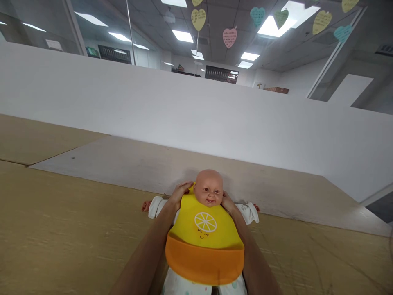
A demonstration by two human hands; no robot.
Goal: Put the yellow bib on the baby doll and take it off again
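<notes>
A baby doll lies on its back with its arms spread out, in white clothing with small coloured dots on the legs. Over its chest lies a yellow bib with a lemon slice print, a smiling face and an orange catch pocket. My left hand is closed on the bib's neck strap beside the doll's head. On the other side of the neck, my right hand is curled at the bib's upper edge. Its fingertips are partly hidden behind the doll's head and neck.
The doll lies on a yellowish wooden surface. Behind its head runs a greyish panel, then a low white wall. Glass above the wall carries several heart-shaped notes, with a lit room beyond.
</notes>
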